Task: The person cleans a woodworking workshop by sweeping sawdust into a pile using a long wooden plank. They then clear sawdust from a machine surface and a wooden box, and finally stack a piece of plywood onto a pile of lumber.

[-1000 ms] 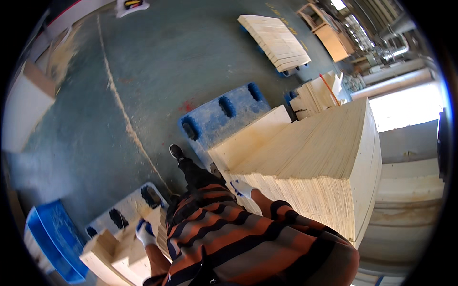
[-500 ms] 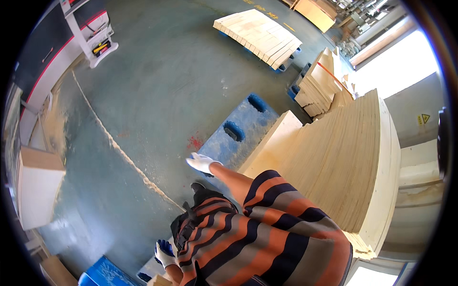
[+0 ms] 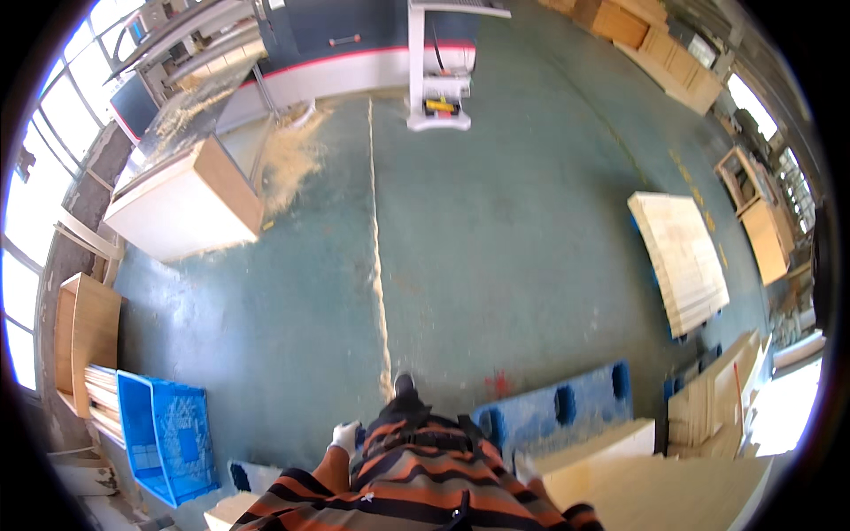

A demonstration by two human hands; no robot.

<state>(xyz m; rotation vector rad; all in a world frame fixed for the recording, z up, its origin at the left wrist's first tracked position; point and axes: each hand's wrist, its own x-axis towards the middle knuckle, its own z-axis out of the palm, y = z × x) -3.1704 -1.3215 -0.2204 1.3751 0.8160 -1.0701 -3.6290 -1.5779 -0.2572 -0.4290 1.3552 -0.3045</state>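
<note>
My left hand (image 3: pixel 346 435), in a white glove with a dark blue palm, hangs beside my waist; how its fingers are held is too small to make out. On my other side, my right hand (image 3: pixel 526 469) is a pale blur next to my striped shirt (image 3: pixel 416 482). It is close to the stack of pale wood panels (image 3: pixel 655 482), and its fingers cannot be made out. A worn blue pallet (image 3: pixel 549 403) with oval openings lies just ahead of that stack. The toe of one dark shoe (image 3: pixel 405 383) shows on the floor.
A blue plastic crate (image 3: pixel 181 438) lies at left near a wooden cabinet (image 3: pixel 93 332). Farther off are a white-sided box (image 3: pixel 190 203), sawdust (image 3: pixel 297 159) and a white wheeled stand (image 3: pixel 416 71). Pale boards (image 3: pixel 682 257) sit on a pallet at right. A sawdust-filled line (image 3: pixel 376 257) crosses the floor.
My view has swung to the left, so the crate, cabinet and windows now show. My right hand, earlier stretched over the blue pallet with fingers extended, is now down by my side.
</note>
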